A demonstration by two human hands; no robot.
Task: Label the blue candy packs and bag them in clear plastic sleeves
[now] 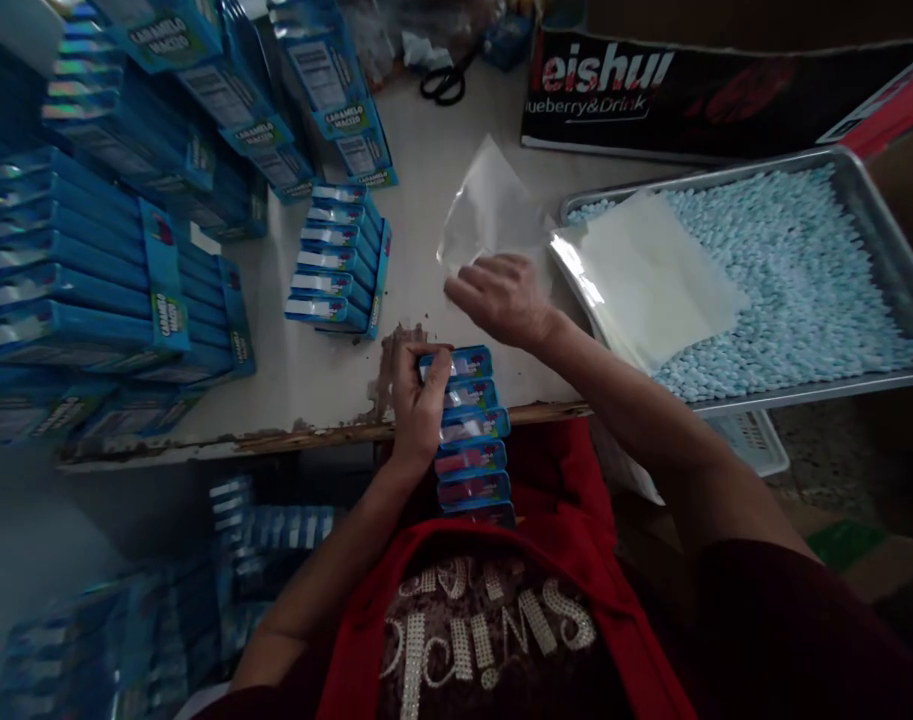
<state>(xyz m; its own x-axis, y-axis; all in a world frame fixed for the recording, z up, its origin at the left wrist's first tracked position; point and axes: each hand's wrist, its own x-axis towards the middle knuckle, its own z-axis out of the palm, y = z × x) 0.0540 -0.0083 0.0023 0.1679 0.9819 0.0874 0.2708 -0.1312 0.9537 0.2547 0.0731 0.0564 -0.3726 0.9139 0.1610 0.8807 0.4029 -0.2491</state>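
- Red apron (591, 480) and dark shirt (493, 640) come nearest, along the bottom.
- Just beyond, a row of small blue boxes (472, 425) runs from the apron to over the near edge of the table (415, 235). The left hand (422, 400) is clamped on the row's far end. No wrap can be made out around it, so work on this row looks unfinished.
- Apart from the left, the right hand (505, 300) is over the near part of a clear plastic sheet (486, 200); whether its fingers pinch it cannot be told.
- To the right, pale sheets (651, 275) rest on blue pieces (808, 270) in a metal tray (793, 393); plenty of both is left.
- To the left, a short row (328, 260) and tall stacks of boxes (66, 270) stand grouped, suggesting much is done.
- Farther off, scissors (445, 87) lie near a black carton (726, 100).
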